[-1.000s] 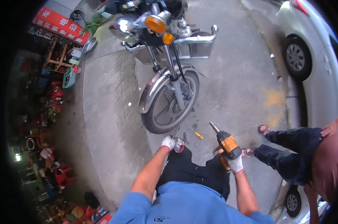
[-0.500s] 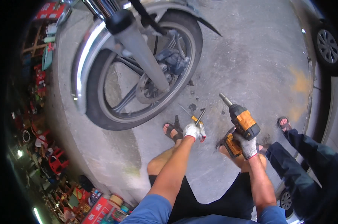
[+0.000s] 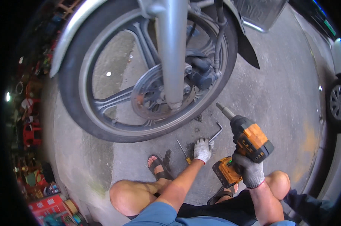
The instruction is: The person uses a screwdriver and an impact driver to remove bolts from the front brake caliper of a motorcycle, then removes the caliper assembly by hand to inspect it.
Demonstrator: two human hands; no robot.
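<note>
My left hand [image 3: 203, 150], in a white work glove with a grey palm side, is low by the floor below the wheel. Its fingers are closed on one end of an L-shaped socket wrench [image 3: 218, 132], whose bent arm points away from me. Just left of it is a screwdriver [image 3: 182, 149] with a yellow handle, its shaft slanting up-left. My gloved right hand [image 3: 249, 169] grips an orange and black cordless impact wrench [image 3: 252, 140] by its handle. A long silver socket [image 3: 226, 111] on its nose points up-left, toward the wheel.
A motorcycle front wheel [image 3: 87, 113] with silver fork leg [image 3: 173, 56], brake disc [image 3: 140, 98] and caliper [image 3: 202, 71] fills the upper middle. A parked car's wheel [image 3: 339, 100] is at right. Clutter and a red box [image 3: 48, 208] line the left. A person's dark trouser leg [image 3: 310, 205] shows lower right.
My view has shifted nearer the wheel. My left hand has moved down beside the floor, and the L-shaped wrench now reaches out to its right. The impact wrench stays in my right hand.
</note>
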